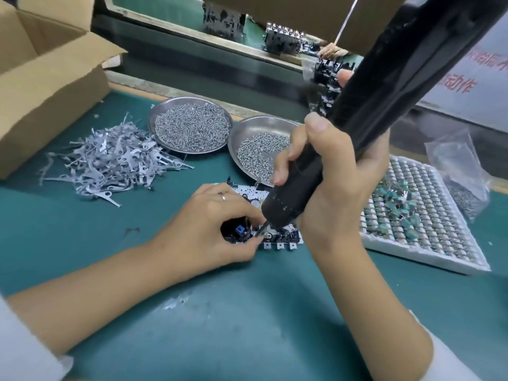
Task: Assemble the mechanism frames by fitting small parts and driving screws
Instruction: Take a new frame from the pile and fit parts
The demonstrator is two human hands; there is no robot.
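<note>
Right hand: the right hand (324, 188) is wrapped around the black electric screwdriver (371, 105), its bit (262, 229) angled down onto the frame.
Left hand: the left hand (211, 226) curls over the near left corner of the mechanism frame (277, 237), fingers holding a black part with a blue piece (239, 230) in place.
Frame position: it lies flat on the green mat (220, 312), just in front of the 2 steel dishes, between both hands.
Progress: judging from the bit's contact, 1 screw is being driven now; how many screws already sit in this frame I cannot tell, since the hands cover much of it.
Remaining: large stocks of loose parts suggest many frames are left.
Left dish: the round dish (165, 111) is heaped with small screws.
Right dish: the second dish (247, 130) holds a thinner layer of screws.
Tray: the white gridded tray (412, 243) carries a few green components.
Loose pile: grey metal levers (110, 163) lie unboxed on the mat.
Box: the cardboard box (49, 92) stands open; contents hidden.
</note>
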